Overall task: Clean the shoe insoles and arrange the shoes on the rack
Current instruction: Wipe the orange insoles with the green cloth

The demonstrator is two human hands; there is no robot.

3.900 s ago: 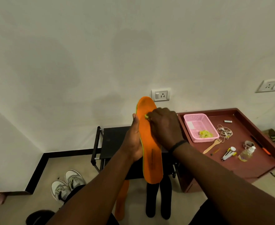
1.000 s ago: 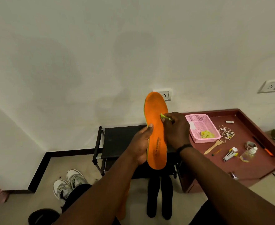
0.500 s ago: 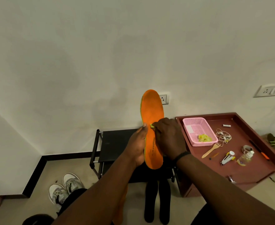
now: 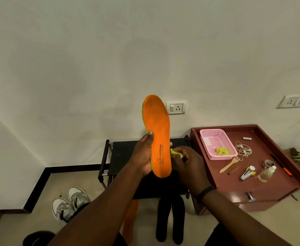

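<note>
The black shoe rack (image 4: 122, 153) stands against the wall. In front of it the left hand (image 4: 143, 157) grips the orange insole (image 4: 157, 132) upright, long axis vertical, toe up. The right hand (image 4: 190, 162) pinches a yellow-green cloth (image 4: 174, 152) against its right edge.

The left hand (image 4: 143, 158) covers the lower left edge of the orange insole (image 4: 157, 134), whose smaller print is too fine to read. The right hand (image 4: 190, 165) hides most of the yellow-green cloth (image 4: 174, 152). Both arms screen the front of the black rack (image 4: 122, 157) and part of a second orange insole (image 4: 130, 219) on the floor. The small items on the maroon table (image 4: 269, 151) are too tiny to identify.
</note>
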